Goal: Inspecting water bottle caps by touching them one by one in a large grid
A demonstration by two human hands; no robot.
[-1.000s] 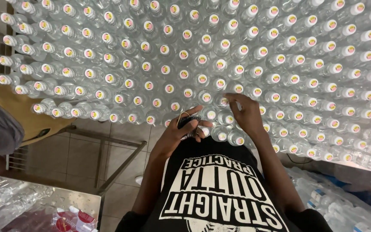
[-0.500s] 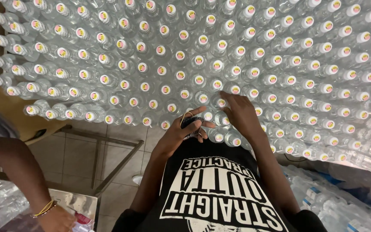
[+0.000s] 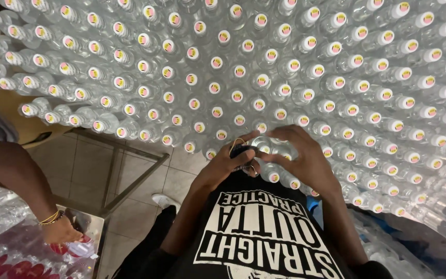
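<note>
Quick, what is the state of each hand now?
Left hand: fingers curled at a small dark thing among the bottles; grip cannot be told.
Right hand: fingers spread over bottle caps, open.

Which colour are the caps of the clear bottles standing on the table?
The bottle caps are white with pink-and-yellow round tops, seen best in the head view.

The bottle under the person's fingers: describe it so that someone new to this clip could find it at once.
Start from the big table packed with rows of clear capped bottles. Go to its near edge, just above the black printed shirt, where the left hand and right hand meet. The bottle there shows a bare clear top, unlike its white-capped neighbours.
</note>
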